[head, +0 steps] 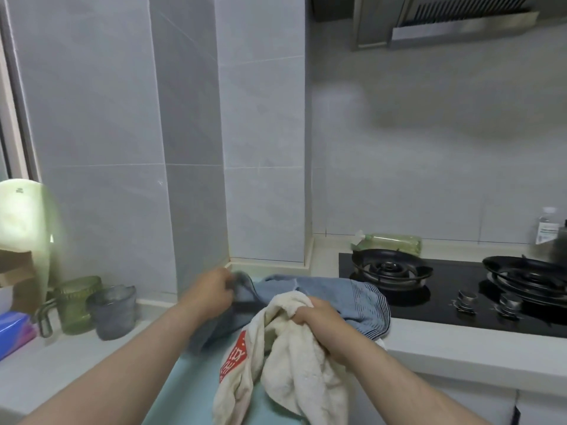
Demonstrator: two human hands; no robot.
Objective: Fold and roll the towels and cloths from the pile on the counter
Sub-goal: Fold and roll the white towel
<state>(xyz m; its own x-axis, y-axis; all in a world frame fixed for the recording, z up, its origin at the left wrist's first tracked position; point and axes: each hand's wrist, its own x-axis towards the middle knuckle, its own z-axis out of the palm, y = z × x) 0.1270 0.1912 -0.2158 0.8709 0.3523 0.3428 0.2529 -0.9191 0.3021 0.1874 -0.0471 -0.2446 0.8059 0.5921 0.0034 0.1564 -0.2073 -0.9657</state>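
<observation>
Cream towel (291, 372), bunched, hangs at 6 o'clock from the right hand (319, 317), fingers curled round it. Blue striped towel (337, 296), at its 12 o'clock on the counter (460, 348), is pinched by the left hand (214, 289). Nothing rolled shows; task judged barely begun.

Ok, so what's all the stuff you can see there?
fluffy cream towel with red label: 1, cream, front middle
blue striped cloth towel: 1, blue, counter beside hob
ribbed green glass mug: 1, green, left ledge
ribbed grey glass cup: 1, grey, beside mug
black glass gas hob: 1, black, right counter
green plastic bottle: 1, green, lying behind hob
left hand: 1, grips blue towel
right hand: 1, grips cream towel
</observation>
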